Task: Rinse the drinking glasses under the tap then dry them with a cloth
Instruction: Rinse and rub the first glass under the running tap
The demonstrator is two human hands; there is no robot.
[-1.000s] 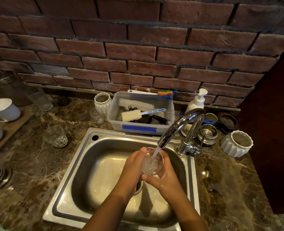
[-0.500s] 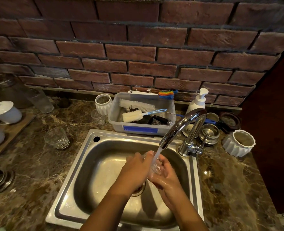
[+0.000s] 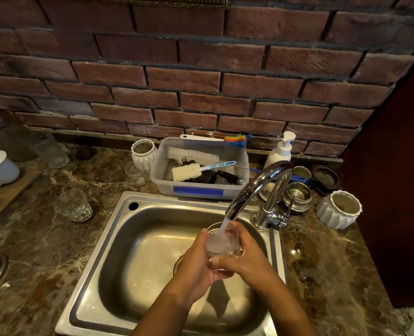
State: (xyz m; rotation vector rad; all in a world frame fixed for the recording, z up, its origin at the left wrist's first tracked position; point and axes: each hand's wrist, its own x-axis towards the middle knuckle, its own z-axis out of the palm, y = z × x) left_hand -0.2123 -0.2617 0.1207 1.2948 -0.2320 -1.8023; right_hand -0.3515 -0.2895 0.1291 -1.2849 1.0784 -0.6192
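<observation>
The glass point(image 3: 221, 243) sits over the right half of the sink point(image 3: 133, 238), mouth up and directly under the spout of the tap point(image 3: 256, 187), with the stream of water point(image 3: 224, 223) pouring into it and foaming inside. Both hands share the grip: the left hand point(image 3: 196, 263) curls round the glass's left wall, and the right hand point(image 3: 246, 258) wraps its right side with fingers tucked under the base. To rinse well, I would tilt and turn the glass slowly so the stream sweeps the whole inner wall and the rim, then tip it out and let water run over the outside too. Wet glass is likely slippery, so the fingers should stay wrapped round the wall and not pinch the rim, and the glass is best kept low over the sink to limit splashing. A tumbler point(image 3: 73, 206) stands on the bench point(image 3: 43, 251) left of the sink, and a small glass point(image 3: 135, 173) stands behind the sink's back left corner; both probably need the same rinse. I can see no drying cloth.
</observation>
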